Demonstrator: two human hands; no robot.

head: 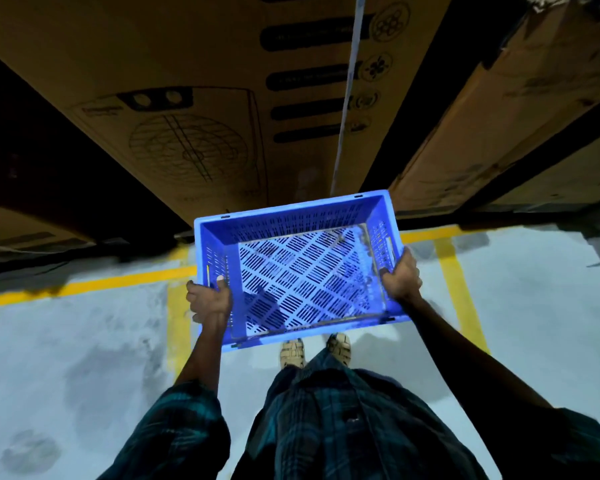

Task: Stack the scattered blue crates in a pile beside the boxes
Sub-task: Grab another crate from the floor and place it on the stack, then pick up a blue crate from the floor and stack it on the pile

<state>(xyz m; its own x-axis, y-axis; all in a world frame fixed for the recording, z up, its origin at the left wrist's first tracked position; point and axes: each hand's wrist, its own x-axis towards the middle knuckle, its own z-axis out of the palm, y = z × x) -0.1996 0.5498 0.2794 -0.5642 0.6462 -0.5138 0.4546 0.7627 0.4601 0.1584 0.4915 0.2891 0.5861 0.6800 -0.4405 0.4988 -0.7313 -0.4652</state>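
Note:
An empty blue crate [298,271] with slotted walls and floor hangs in front of me above the floor, its open side up. My left hand [209,299] grips its left wall at the handle slot, thumb over the rim. My right hand [402,277] grips the right wall the same way. The crate's far rim sits close to the foot of tall cardboard boxes [194,98]. No other crate is in view.
A second stack of cardboard boxes [499,116] rises at the right, with a dark gap between the stacks. Yellow lines [456,282] mark bays on the pale grey floor. My sandalled feet [314,351] stand just under the crate's near edge.

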